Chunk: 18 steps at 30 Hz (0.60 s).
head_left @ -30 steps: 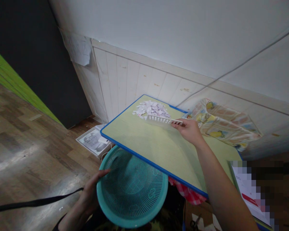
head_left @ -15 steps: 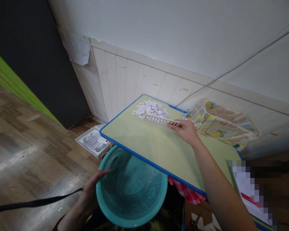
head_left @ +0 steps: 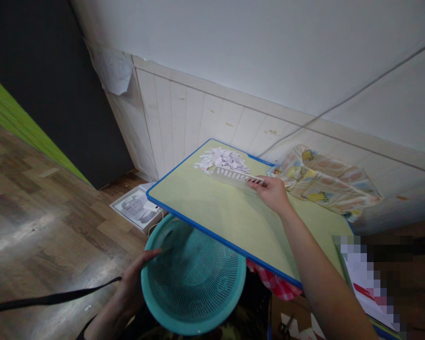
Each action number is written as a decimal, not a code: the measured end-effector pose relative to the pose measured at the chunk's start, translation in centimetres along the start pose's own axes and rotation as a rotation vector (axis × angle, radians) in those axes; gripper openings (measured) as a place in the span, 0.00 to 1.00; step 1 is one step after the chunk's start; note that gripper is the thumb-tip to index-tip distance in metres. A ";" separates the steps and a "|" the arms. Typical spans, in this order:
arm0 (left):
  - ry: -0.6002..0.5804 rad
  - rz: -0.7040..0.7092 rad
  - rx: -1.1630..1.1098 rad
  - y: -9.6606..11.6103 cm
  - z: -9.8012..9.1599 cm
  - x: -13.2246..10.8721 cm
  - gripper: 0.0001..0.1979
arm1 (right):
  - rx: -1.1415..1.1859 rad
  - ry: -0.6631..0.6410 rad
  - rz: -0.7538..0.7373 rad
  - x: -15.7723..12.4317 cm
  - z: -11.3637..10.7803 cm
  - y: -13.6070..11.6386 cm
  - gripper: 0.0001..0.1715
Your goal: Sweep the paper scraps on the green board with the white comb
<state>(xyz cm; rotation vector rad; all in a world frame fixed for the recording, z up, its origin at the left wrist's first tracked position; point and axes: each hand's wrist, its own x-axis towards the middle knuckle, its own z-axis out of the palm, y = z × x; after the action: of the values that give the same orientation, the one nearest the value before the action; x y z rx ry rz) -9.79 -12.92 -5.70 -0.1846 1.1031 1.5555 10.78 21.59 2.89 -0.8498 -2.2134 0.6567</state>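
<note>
My left hand grips the rim of a turquoise plastic colander, thumb over the edge. The colander sits just below the near edge of a pale green table with a blue border. My right hand is closed around one end of a long, whitish plastic piece with a row of slots; its exact kind is unclear. That piece stands on the tabletop along the near side of a pile of torn white paper scraps.
A patterned cloth lies crumpled on the table's far right by the wall. Papers rest at the right corner. An open white box is on the floor to the left. Scissors and paper pieces lie below.
The slotted plastic piece has shifted very slightly at the pile's near edge, with my right hand still on it. My left hand and the colander stay in place.
</note>
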 end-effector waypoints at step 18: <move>0.006 0.022 0.002 0.0 0.2 -0.1 0.09 | 0.181 -0.159 0.047 -4.1 -2.5 -2.8 0.15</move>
<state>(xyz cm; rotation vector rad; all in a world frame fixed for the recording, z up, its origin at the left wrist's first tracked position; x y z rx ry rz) -9.62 -12.81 -5.53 -0.1768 1.1151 1.5738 13.87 17.28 4.70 -0.7826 -2.2373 0.9612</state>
